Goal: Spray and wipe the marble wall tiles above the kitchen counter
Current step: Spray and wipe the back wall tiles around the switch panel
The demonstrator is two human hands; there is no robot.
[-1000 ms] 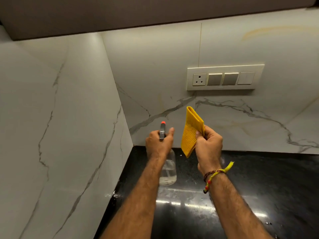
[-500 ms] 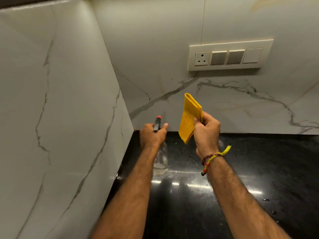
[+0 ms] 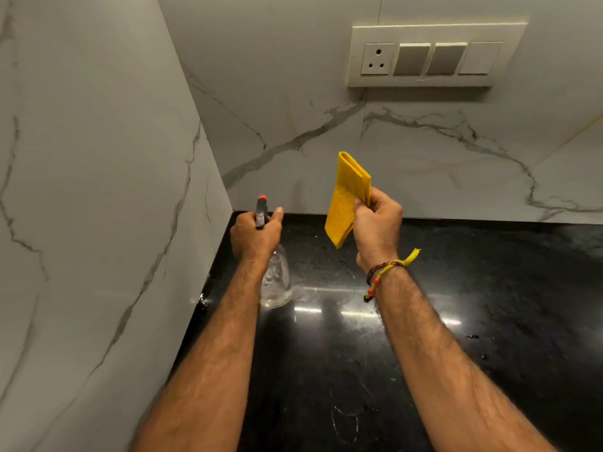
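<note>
Grips [image 3: 256, 234] before marble tiles [image 3: 293, 93], black counter [image 3: 489, 288]

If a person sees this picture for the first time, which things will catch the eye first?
First the folded yellow cloth, held upright by the right hand in the centre, before the marble wall tiles. Next the clear spray bottle, gripped by the left hand over the black counter. A cream switch plate sits upper right.

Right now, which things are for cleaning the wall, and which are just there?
For the job:
- spray bottle, held in the left hand
- yellow cloth, held in the right hand
- marble wall tiles

Just there:
- switch plate
- black counter
- thread wristband
</note>
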